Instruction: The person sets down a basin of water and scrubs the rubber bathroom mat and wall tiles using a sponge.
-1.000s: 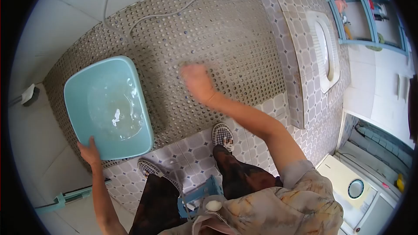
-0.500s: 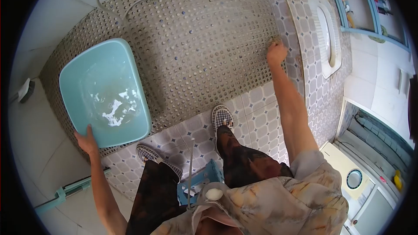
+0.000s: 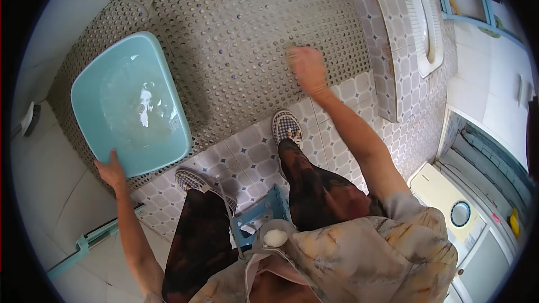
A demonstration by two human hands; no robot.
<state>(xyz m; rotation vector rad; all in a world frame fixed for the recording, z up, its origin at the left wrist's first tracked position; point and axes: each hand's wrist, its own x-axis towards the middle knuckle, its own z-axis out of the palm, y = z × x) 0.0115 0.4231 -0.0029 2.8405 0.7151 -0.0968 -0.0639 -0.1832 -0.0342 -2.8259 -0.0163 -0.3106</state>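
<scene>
Head view: gripping basin (image 3: 92, 104) w/ L hand (image 3: 112, 173), thumb inside rim, at near-L corner of mat (image 3: 247, 56). Holding R hand (image 3: 308, 70) over mat, by near edge, w/ fingers curled; blurred, can't tell if holding anything. Prob. wiping mat, calling next for R-hand contact. Count: 1 basin, 1 mat, 2 shoes (image 3: 288, 125).

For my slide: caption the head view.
Left hand gripping a teal basin of water, right hand blurred over a dotted mat.
</scene>
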